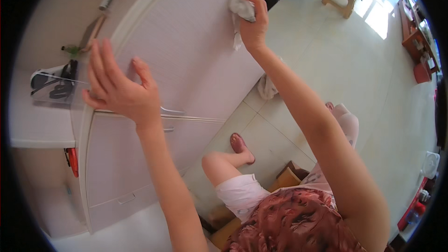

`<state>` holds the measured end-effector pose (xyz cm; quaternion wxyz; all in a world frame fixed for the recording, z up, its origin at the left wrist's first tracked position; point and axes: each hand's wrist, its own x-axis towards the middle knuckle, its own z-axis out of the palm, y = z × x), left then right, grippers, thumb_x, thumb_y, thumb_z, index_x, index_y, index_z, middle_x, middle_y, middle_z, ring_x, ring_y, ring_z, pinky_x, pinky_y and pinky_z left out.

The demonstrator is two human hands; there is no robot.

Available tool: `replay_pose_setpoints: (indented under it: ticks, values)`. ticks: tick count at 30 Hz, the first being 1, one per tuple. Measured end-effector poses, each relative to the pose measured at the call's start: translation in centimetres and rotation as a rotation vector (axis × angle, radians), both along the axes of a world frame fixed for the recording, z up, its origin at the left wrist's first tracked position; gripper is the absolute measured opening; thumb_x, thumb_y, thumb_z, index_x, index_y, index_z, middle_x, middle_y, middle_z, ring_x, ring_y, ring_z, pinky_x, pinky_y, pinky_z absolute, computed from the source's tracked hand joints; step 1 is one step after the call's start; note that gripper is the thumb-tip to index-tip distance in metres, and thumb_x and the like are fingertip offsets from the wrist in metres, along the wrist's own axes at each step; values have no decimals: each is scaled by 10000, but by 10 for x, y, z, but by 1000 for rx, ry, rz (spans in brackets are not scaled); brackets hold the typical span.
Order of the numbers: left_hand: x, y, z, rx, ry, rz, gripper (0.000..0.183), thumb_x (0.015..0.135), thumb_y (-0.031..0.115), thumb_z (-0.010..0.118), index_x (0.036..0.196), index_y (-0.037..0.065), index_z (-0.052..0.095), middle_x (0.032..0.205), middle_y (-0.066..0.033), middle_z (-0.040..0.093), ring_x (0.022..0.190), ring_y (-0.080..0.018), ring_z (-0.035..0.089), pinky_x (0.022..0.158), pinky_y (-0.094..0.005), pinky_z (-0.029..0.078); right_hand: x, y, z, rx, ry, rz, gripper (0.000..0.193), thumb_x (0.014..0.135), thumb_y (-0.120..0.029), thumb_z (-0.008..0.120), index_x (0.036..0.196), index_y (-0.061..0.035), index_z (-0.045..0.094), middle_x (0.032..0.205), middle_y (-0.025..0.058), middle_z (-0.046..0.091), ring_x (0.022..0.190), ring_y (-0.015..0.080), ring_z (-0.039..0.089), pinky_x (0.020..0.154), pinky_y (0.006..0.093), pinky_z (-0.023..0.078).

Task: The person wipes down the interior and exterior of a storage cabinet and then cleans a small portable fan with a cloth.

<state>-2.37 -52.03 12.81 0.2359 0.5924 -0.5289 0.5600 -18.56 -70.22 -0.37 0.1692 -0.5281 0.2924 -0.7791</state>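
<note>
Broadly, the pale tiled floor [326, 60] opens out from 12 to 3 o'clock, and the cabinet [186, 42], with its light pink doors, spreads from 8 to 12 o'clock. The left hand [125, 92], near 10 o'clock, has its fingers parted and holds nothing; whether it touches the cabinet's edge I cannot tell. At 12 o'clock the right hand [254, 25] is clamped on the white cloth [240, 7], which is bunched at the upper door's far edge, a loose tail hanging toward 6 o'clock. For an even wipe, I would fold that tail in, open the bundle into a flat pad and press with the whole palm, in overlapping strokes from 12 toward 8 o'clock. The left hand could usefully steady the door, clear of the cloth's path. The small metal handle [172, 111], toward 9 o'clock, likely needs a lighter pass around its ends.
</note>
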Motion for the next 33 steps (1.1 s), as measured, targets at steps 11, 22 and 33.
replay_pose_setpoints:
  ticks: [11, 22, 33]
  values:
    - [8, 5, -7, -51, -62, -67, 469, 828, 311, 576, 1258, 131, 523, 1317, -3, 543, 1198, -179, 459, 1014, -449, 136, 53, 154, -152, 824, 269, 455, 348, 709, 44, 603, 1025, -92, 549, 1013, 130, 574, 918, 293, 570, 795, 341, 462]
    - [-112, 72, -161, 686, 760, -579, 546, 818, 87, 581, 1343, 50, 431, 1475, -171, 321, 1376, -337, 284, 1109, -494, 219, -125, 317, -140, 1128, 314, 928, 313, 685, 29, 658, 981, -67, 619, 897, 83, 648, 846, 185, 615, 754, 301, 480]
    - [-227, 119, -284, 1161, 1809, -591, 477, 954, 303, 515, 1285, -38, 478, 1259, -173, 551, 1146, -266, 540, 979, -338, 401, -186, 303, -161, 1220, -27, 523, 253, 804, -53, 636, 1048, -52, 569, 921, 17, 590, 872, 108, 536, 769, 270, 472]
